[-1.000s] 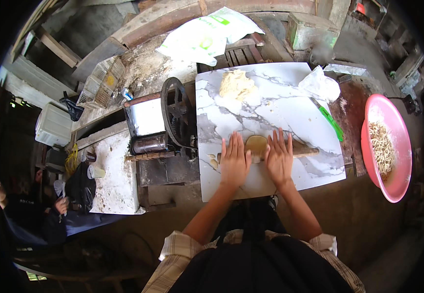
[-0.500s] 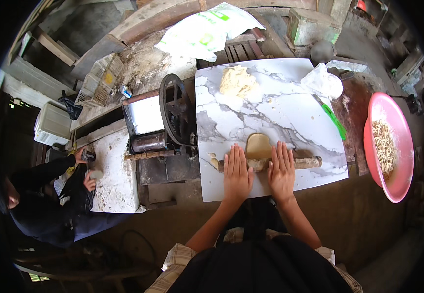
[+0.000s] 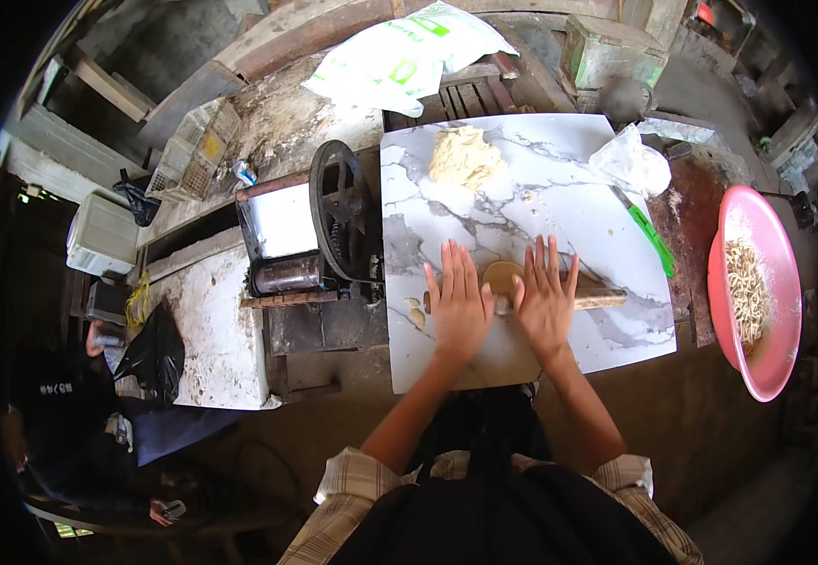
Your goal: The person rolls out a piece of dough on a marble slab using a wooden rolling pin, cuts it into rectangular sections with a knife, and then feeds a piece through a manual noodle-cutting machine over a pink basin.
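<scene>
Both hands lie flat across a wooden rolling pin (image 3: 599,298) on a white, grey-veined marble-patterned board (image 3: 559,202). My left hand (image 3: 459,306) presses near its left part, with straight fingers pointing away from me. My right hand (image 3: 545,299) is open too, its fingers spread over the right part. A flattened piece of dough (image 3: 501,275) shows between the hands and stretches under the pin toward the near edge. Small dough scraps (image 3: 415,313) sit by the pin's left end. Farther back on the board rests a rough lump of pale dough (image 3: 465,158).
A green-handled knife (image 3: 652,240) and a white plastic bag (image 3: 633,162) lie at the board's right. Beyond stands a pink basin (image 3: 785,292) of cut dough strips. A hand-wheel roller machine (image 3: 333,212) adjoins the left. A person in black (image 3: 65,414) is at far left.
My hands have moved slightly apart at the fingertips, and the dough now reaches toward the board's near edge. The person at left has drawn back from the white table.
</scene>
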The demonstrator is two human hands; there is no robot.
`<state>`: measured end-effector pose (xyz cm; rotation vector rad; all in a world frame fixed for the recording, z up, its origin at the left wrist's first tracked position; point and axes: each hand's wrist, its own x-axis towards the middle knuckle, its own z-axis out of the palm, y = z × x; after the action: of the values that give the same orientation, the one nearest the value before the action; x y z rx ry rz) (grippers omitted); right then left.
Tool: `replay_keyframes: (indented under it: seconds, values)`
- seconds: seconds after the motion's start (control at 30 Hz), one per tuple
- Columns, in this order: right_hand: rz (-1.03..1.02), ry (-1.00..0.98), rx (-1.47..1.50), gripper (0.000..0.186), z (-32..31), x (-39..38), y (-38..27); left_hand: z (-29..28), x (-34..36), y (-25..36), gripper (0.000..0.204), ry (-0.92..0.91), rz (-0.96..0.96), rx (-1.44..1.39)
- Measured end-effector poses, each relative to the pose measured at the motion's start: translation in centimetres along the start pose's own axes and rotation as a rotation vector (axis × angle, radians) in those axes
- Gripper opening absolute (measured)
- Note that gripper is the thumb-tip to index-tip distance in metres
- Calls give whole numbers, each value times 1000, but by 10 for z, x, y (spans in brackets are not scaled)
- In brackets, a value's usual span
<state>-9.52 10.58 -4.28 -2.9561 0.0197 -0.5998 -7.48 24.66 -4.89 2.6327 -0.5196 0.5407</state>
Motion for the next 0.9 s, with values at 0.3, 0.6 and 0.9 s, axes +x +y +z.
replay_keyframes:
  seconds: [0.3, 0.6, 0.9]
  values:
    - [51, 91, -43, 51, 11, 56, 9, 10, 63, -4, 58, 86, 17, 36]
    - [43, 29, -52, 54, 4, 16, -2, 7, 18, -6, 59, 36, -20, 17]
    - [88, 88, -157, 59, 18, 78, 11, 25, 79, -13, 58, 39, -45, 31]
